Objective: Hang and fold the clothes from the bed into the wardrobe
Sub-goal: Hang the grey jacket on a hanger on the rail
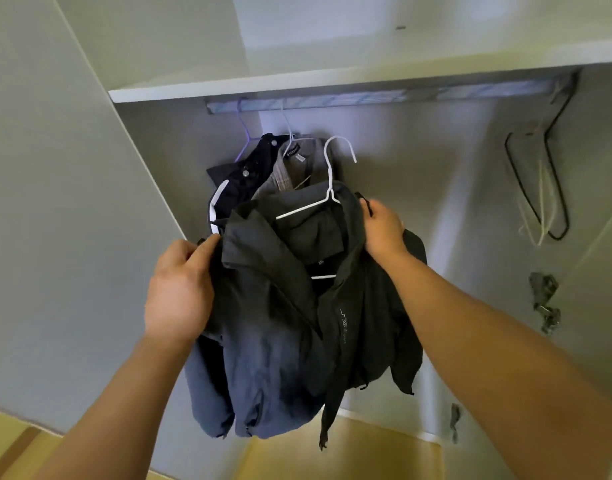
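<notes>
We hold the dark jacket [290, 323] on its white hanger [330, 178] below the rail [367, 97]: left hand [180, 292] grips one shoulder, right hand [382, 230] the other. Hook not yet on. Navy garment [242, 174] and grey garment [297, 164] hang there; bed unseen.

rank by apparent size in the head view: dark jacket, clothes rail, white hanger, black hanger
dark jacket
clothes rail
white hanger and black hanger look alike; white one is partly hidden in the jacket

floor [10, 434]: pale yellow | wardrobe [436, 168]: grey inside | shelf [332, 83]: white | light: soft, dim
</notes>
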Tool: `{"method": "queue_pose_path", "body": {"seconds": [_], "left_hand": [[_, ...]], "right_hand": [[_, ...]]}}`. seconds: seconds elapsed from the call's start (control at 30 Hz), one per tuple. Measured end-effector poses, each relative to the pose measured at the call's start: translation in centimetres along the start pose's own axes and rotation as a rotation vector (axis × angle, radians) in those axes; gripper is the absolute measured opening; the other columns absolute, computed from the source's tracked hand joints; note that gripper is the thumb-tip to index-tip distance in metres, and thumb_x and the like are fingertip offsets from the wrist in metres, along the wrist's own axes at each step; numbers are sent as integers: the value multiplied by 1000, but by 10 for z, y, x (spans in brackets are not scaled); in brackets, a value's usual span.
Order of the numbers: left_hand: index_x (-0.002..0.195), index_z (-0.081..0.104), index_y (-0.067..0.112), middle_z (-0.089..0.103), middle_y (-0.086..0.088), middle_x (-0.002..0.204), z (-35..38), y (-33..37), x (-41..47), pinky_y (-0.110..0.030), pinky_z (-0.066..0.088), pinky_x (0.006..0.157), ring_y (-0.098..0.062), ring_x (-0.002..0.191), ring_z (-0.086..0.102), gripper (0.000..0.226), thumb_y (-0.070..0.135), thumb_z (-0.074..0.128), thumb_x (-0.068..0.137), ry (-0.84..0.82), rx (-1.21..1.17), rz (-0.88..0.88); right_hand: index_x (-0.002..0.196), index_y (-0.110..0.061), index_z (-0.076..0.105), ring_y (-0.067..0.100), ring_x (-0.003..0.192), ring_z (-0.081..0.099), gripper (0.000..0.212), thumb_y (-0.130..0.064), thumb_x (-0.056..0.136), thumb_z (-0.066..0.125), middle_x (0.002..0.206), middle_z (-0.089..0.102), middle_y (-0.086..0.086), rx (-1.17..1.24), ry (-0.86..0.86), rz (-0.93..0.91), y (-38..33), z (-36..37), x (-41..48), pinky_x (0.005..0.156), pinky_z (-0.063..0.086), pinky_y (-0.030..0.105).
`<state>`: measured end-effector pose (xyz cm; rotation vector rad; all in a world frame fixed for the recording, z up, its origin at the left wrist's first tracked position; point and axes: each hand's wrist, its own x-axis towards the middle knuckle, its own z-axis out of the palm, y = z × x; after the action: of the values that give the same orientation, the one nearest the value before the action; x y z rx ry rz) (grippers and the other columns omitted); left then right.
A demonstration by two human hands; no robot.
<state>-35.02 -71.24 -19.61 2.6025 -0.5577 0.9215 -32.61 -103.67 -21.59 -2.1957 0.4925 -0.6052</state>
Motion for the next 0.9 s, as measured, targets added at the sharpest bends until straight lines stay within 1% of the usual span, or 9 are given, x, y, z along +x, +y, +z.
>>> {"method": "queue_pose_path", "body": {"seconds": [0.2, 0.33, 0.4, 0.47, 0.57, 0.67, 0.77, 0.83, 0.9], "left_hand": [[117, 75, 13, 59, -16, 100, 28, 42, 4, -43, 37, 69, -36, 81, 51, 31, 1, 59, 93, 312, 119, 92], [113, 63, 21, 59, 1, 115, 31, 52, 34, -39, 48, 88, -24, 105, 59, 22, 32, 54, 96, -23, -307, -269], [123, 51, 32, 63, 9, 115, 35, 50, 55, -41, 50, 90, -21, 106, 61, 41, 55, 57, 90, -190, -332, -387], [140, 36, 40, 68, 10, 111, 41, 44, 76, -44, 53, 90, -26, 105, 65, 67, 71, 56, 85, -308, -243, -299], [153, 29, 41, 73, -4, 107, 62, 40, 98, -41, 52, 86, -34, 103, 66, 69, 61, 55, 92, -436, -247, -137], [130, 58, 31, 73, -5, 98, 82, 39, 123, -41, 55, 81, -30, 91, 69, 36, 45, 48, 98, -321, -318, 33], [115, 64, 22, 68, -5, 99, 98, 55, 148, -42, 53, 76, -30, 87, 65, 21, 33, 52, 101, -174, -356, 179], [126, 58, 23, 63, -6, 109, 103, 73, 157, -35, 47, 70, -32, 87, 63, 28, 30, 55, 99, -123, -331, 212], [147, 39, 29, 59, -4, 129, 109, 80, 160, -32, 46, 74, -27, 99, 61, 57, 23, 63, 96, -180, -377, 187]], "right_hand": [[105, -13, 67, 39, 105, 61, 47, -48, 99, 36, 106, 69, 16, 133, -15, 30, 20, 6, 67, 95, 47, 55], [96, -13, 69, 35, 99, 63, 52, -52, 93, 35, 101, 70, 17, 177, 2, -4, 14, 10, 91, 92, 48, 54], [78, -22, 61, 29, 89, 60, 39, -48, 95, 37, 91, 68, 16, 175, 2, -49, 6, 13, 95, 90, 48, 54], [68, -30, 50, 33, 85, 59, 34, -39, 100, 41, 83, 64, 11, 172, -1, -88, 2, 16, 101, 90, 46, 52], [64, -31, 45, 30, 81, 56, 39, -31, 103, 44, 75, 58, 3, 160, 24, -138, -3, 19, 115, 87, 44, 49], [62, -32, 43, 20, 74, 49, 43, -27, 105, 44, 65, 49, -7, 190, 22, -147, -5, 19, 131, 78, 40, 40], [61, -27, 44, 17, 67, 48, 45, -23, 106, 42, 63, 48, -3, 211, -6, -170, -9, 22, 148, 69, 34, 33], [65, -22, 46, 19, 68, 50, 41, -23, 106, 41, 68, 52, 3, 213, -13, -179, -16, 24, 162, 66, 34, 33], [66, -23, 46, 17, 68, 51, 40, -23, 106, 40, 71, 54, 3, 190, -18, -165, -20, 25, 179, 65, 35, 32]]}}
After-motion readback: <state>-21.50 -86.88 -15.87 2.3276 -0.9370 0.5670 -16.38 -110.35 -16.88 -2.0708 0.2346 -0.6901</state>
